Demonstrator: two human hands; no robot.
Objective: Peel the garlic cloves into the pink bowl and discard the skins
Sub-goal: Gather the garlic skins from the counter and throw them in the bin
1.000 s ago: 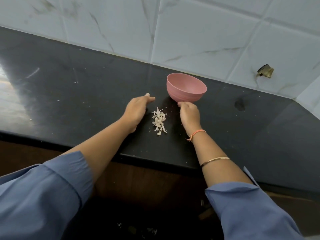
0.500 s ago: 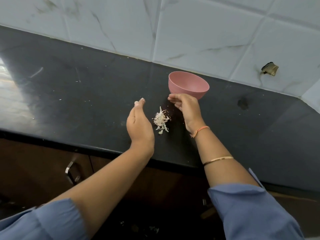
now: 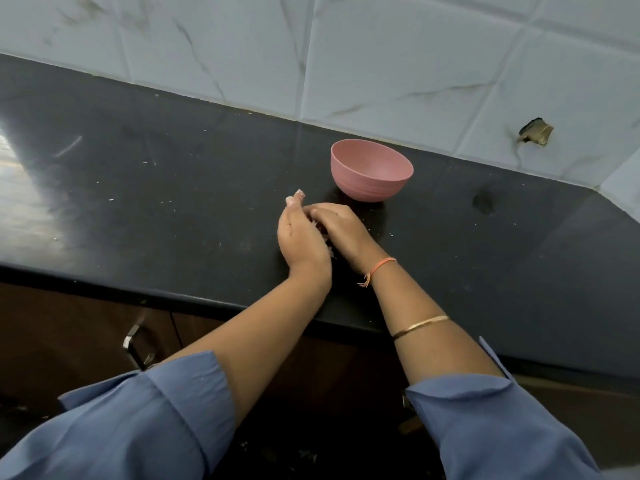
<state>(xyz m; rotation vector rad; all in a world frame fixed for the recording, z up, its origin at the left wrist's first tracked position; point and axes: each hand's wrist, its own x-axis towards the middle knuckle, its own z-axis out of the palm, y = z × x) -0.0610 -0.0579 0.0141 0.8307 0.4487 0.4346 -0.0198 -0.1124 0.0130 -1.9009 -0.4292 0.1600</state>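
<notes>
Black counter [image 3: 173,202] | pink bowl [image 3: 372,174] just far-right of hands, inside hidden | L hand [image 3: 301,244] on edge as wall, R hand [image 3: 343,233] cupped against it, garlic skins [image 3: 331,253] trapped between, likely scooping to bin | R pinching? can't tell

1. Glossy black countertop [image 3: 173,188], with pale glare [image 3: 17,188] at its left edge.
2. White marbled wall tiles [image 3: 381,64] behind it; one has a chipped hole [image 3: 535,131].
3. Brown cabinet [image 3: 69,323] below the front edge, with a metal handle [image 3: 133,344].
</notes>
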